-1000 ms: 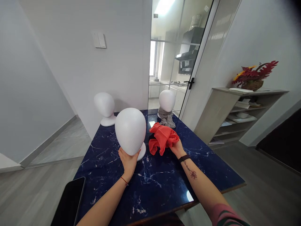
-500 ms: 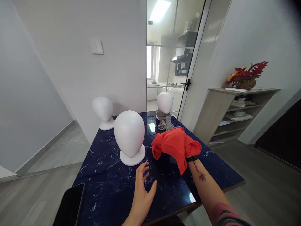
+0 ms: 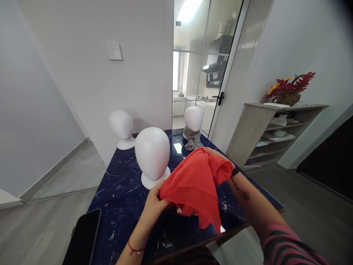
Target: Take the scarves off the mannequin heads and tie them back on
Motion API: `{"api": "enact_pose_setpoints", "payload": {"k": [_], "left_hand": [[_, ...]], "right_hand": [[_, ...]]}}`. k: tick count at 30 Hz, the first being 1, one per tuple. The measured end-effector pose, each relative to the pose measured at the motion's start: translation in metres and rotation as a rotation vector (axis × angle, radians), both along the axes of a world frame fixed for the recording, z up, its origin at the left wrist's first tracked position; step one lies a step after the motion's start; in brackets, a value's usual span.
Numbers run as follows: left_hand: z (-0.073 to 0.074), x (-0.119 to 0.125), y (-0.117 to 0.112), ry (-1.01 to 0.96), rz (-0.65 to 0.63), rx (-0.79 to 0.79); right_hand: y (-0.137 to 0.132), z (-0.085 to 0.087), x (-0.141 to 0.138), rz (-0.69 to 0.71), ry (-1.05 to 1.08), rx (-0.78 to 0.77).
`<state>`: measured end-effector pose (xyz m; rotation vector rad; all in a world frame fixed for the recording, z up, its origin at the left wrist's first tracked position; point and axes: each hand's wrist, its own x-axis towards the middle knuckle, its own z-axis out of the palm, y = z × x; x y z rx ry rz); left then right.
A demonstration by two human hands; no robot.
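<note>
Cloth [image 3: 193, 180] in plain bright red

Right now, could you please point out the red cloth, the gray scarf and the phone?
Red cloth [image 3: 193, 180], head view: middle fabric.
Gray scarf [image 3: 192, 136], head view: middle folds.
Phone [image 3: 84, 235], head view: dark screen.

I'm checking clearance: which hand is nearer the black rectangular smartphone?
Left. The left hand is right of the black rectangular smartphone, apart from it; the right hand is farther right and farther forward. Both hold the thin red cloth.
</note>
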<state>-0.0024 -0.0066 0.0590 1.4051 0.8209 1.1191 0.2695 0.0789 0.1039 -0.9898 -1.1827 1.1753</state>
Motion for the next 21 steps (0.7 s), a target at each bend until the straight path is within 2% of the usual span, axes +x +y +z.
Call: {"api": "enact_pose_setpoints", "payload": {"k": [3, 5, 11, 15, 18, 21], "left_hand": [[0.017, -0.024, -0.007, -0.102, -0.155, -0.144], [0.024, -0.035, -0.009, -0.117, -0.221, -0.198], [0.025, -0.066, -0.008, 0.057, -0.344, -0.289], [0.035, -0.099, -0.01, 0.263, -0.408, -0.207], [0.052, -0.118, -0.015, 0.468, -0.308, -0.079], [0.068, -0.131, -0.023, 0.542, -0.205, -0.085]], "right_hand": [[0.013, 0.019, 0.012, 0.202, -0.02, -0.075], [0.019, 0.03, 0.017, 0.228, 0.015, -0.053], [0.007, 0.065, 0.023, -0.019, 0.011, 0.139], [-0.005, 0.087, 0.023, -0.156, -0.036, 0.285], [-0.011, 0.106, 0.027, -0.285, 0.021, 0.451], [-0.017, 0.122, 0.043, -0.452, 0.064, 0.608]]}}
